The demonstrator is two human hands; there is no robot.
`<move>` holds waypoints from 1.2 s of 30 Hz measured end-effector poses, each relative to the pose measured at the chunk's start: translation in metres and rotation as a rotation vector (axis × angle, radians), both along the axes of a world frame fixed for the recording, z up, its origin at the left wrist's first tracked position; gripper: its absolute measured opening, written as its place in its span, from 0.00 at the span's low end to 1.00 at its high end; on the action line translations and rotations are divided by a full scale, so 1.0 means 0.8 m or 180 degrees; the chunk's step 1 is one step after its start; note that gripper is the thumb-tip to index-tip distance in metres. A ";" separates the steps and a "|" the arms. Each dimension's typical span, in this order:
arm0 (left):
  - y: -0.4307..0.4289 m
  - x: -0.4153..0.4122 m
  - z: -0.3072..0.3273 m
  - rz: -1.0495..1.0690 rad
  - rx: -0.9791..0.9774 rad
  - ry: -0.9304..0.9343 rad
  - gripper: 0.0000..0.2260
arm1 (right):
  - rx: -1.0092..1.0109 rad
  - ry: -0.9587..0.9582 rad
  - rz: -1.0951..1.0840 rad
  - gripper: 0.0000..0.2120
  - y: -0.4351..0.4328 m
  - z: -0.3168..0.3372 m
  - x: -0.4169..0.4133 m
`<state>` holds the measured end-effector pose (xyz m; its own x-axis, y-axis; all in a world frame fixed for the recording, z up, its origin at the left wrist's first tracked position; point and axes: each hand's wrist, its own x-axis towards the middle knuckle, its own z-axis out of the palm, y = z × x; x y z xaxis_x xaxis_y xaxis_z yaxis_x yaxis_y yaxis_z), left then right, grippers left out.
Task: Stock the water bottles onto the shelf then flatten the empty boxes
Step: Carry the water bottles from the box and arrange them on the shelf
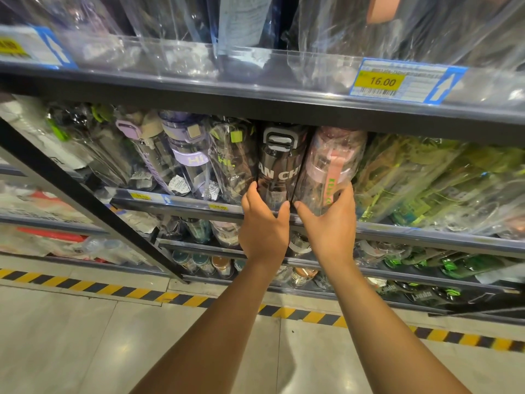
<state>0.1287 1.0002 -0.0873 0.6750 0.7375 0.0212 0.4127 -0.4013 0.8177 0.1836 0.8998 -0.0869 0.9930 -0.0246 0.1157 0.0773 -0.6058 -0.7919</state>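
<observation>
Head-worn wide-angle view — close to the shelf (412,233), facing forward and down.

Person, head view: two bare arms, two bare hands.
Left hand (264,226) and right hand (329,223) uncovered; forearms bare right down to the frame's lower edge.

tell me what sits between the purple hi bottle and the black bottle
A clear-wrapped bottle with green lettering, between the purple bottle and the black bottle, in the head view.
</observation>
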 end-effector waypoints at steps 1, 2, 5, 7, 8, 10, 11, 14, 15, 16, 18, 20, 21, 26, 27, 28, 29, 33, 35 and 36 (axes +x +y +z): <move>0.000 -0.003 -0.001 -0.0037 -0.0050 -0.0015 0.33 | -0.0028 0.0002 0.0001 0.42 -0.002 0.000 -0.004; 0.000 -0.007 -0.002 -0.0077 -0.0093 -0.0027 0.33 | -0.0064 -0.0007 -0.0003 0.43 -0.004 0.001 -0.008; 0.000 -0.025 -0.004 -0.0221 0.0090 -0.0037 0.33 | -0.0194 -0.0068 -0.0019 0.42 -0.012 0.005 -0.026; -0.001 -0.041 -0.005 -0.0409 0.0861 -0.0050 0.32 | -0.0444 -0.0141 -0.0060 0.43 -0.021 0.010 -0.042; -0.002 -0.050 -0.005 -0.0545 0.1281 -0.0056 0.32 | -0.0611 -0.0220 -0.0069 0.43 -0.027 0.014 -0.049; -0.005 -0.063 -0.003 -0.0775 0.1803 -0.0031 0.33 | -0.0932 -0.0363 -0.0032 0.41 -0.042 0.021 -0.063; -0.007 -0.069 -0.002 -0.0857 0.1972 -0.0026 0.34 | -0.1054 -0.0400 -0.0006 0.41 -0.051 0.025 -0.068; -0.017 -0.078 0.003 -0.1095 0.2345 -0.0199 0.34 | -0.1335 -0.0471 0.0057 0.39 -0.083 0.038 -0.078; -0.023 -0.081 0.006 -0.1166 0.2379 -0.0285 0.33 | -0.1423 -0.0508 0.0057 0.39 -0.093 0.043 -0.080; -0.030 -0.083 0.009 -0.1235 0.2371 -0.0364 0.33 | -0.1500 -0.0552 0.0058 0.38 -0.104 0.047 -0.080; -0.045 -0.084 0.017 -0.1363 0.2330 -0.0540 0.31 | -0.1617 -0.0636 0.0064 0.37 -0.125 0.053 -0.079; -0.064 -0.081 0.022 -0.1469 0.2274 -0.0706 0.30 | -0.1673 -0.0688 0.0044 0.36 -0.145 0.056 -0.076; -0.074 -0.077 0.023 -0.1507 0.2226 -0.0758 0.29 | -0.1676 -0.0712 0.0026 0.36 -0.154 0.057 -0.073; -0.135 -0.054 0.023 -0.1459 0.1989 -0.0765 0.29 | -0.1521 -0.0795 -0.0054 0.36 -0.205 0.057 -0.055; -0.148 -0.049 0.022 -0.1423 0.1904 -0.0706 0.30 | -0.1471 -0.0798 -0.0054 0.36 -0.217 0.057 -0.051; -0.160 -0.044 0.021 -0.1370 0.1790 -0.0648 0.31 | -0.1416 -0.0788 -0.0053 0.37 -0.228 0.057 -0.045; -0.171 -0.037 0.020 -0.1313 0.1669 -0.0600 0.32 | -0.1349 -0.0760 -0.0059 0.39 -0.238 0.056 -0.038; -0.215 -0.012 0.021 -0.1016 0.1076 -0.0437 0.38 | -0.0839 -0.0498 -0.0083 0.46 -0.275 0.055 -0.012; -0.234 0.001 0.025 -0.0834 0.0739 -0.0444 0.39 | -0.0496 -0.0360 -0.0020 0.47 -0.284 0.055 -0.002; -0.241 0.008 0.025 -0.0726 0.0669 -0.0464 0.40 | -0.0355 -0.0302 0.0040 0.47 -0.287 0.054 0.002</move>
<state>0.1353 0.8074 -0.0672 0.8006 0.5373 0.2651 0.1778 -0.6356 0.7512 0.1851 0.6700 -0.0434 0.9776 0.0059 0.2104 0.1566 -0.6881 -0.7085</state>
